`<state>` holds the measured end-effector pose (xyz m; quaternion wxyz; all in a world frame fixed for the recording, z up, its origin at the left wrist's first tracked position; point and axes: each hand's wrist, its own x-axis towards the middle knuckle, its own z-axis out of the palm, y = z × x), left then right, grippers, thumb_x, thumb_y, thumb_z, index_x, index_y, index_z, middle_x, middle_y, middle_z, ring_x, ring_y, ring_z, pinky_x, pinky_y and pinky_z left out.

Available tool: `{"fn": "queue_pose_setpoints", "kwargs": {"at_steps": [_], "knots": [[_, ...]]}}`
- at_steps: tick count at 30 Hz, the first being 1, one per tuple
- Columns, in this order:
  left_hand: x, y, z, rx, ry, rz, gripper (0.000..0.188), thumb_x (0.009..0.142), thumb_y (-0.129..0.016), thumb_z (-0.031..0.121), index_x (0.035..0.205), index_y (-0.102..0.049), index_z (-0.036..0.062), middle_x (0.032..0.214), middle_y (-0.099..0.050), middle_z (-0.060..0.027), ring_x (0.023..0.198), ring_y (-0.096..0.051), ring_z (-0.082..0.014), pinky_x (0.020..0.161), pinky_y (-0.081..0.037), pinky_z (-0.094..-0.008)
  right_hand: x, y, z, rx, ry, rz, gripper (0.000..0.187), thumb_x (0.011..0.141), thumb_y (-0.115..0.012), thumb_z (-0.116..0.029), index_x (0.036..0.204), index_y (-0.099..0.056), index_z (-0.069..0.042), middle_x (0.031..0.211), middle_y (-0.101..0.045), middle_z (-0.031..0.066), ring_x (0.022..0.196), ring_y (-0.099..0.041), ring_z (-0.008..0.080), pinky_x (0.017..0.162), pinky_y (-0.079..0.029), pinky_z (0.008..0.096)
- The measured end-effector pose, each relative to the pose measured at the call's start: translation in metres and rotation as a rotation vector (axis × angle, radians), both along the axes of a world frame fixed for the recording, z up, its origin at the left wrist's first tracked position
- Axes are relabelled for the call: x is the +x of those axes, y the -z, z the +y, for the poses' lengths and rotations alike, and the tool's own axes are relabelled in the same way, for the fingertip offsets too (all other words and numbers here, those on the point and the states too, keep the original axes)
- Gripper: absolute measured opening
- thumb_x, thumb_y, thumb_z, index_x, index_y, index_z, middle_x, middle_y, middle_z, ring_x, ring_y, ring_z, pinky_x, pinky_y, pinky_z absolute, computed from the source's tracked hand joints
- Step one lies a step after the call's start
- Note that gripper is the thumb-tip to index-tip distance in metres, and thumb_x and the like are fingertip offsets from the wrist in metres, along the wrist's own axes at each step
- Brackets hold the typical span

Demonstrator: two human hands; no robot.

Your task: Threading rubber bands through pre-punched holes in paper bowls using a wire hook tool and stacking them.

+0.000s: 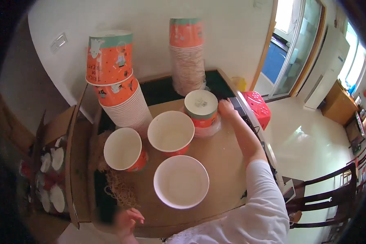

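My right hand [227, 108] reaches to the far right of the table, beside an upside-down orange-and-green paper bucket [201, 103] on clear plastic wrap. Its fingers are bunched next to a dark flat object [236, 106]; what they hold, if anything, is hidden. At the near left edge, my left hand [128, 223] hovers with fingers loosely apart and nothing seen in them. Close to it lies a tangle of shredded brown paper [121, 190]. Three paper buckets stand upright with white insides showing: a left one [123, 149], a middle one [171, 131] and a near one [181, 182].
Tall bucket stacks rise at the back left [126, 107] and back centre [188, 61], the latter plastic-wrapped. An open carton [55, 175] with white round items sits left of the table. A red stool [257, 109] and a dark wooden chair [327, 195] stand to the right.
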<state>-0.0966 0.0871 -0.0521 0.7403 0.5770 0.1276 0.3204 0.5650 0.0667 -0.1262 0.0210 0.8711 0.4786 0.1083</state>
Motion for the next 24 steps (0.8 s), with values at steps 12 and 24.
{"fn": "queue_pose_setpoints", "kwargs": {"at_steps": [12, 24], "knots": [[-0.003, -0.018, -0.002, -0.081, -0.167, 0.435, 0.014, 0.088, -0.061, 0.013, 0.094, -0.066, 0.0009, 0.086, -0.066, -0.0066, 0.073, -0.058, -0.0111, 0.07, -0.046, -0.024, -0.181, -0.169, -0.088, 1.58, -0.218, 0.739, 0.022, 0.089, -0.053, -0.009, 0.102, -0.064, 0.005, 0.099, -0.066, 0.0119, 0.096, -0.062, 0.0202, 0.091, -0.047, 0.0324], [-0.036, 0.03, 0.014, 0.351, -0.718, 0.69, 0.01, 0.082, -0.067, 0.008, 0.09, -0.066, 0.002, 0.08, -0.065, -0.0076, 0.068, -0.062, -0.0124, 0.062, -0.048, -0.0243, -0.376, -0.164, -0.142, 1.303, -0.209, 0.69, 0.012, 0.089, -0.053, -0.003, 0.094, -0.062, 0.002, 0.085, -0.064, 0.0084, 0.079, -0.058, 0.0156, 0.076, -0.046, 0.0277]]}}
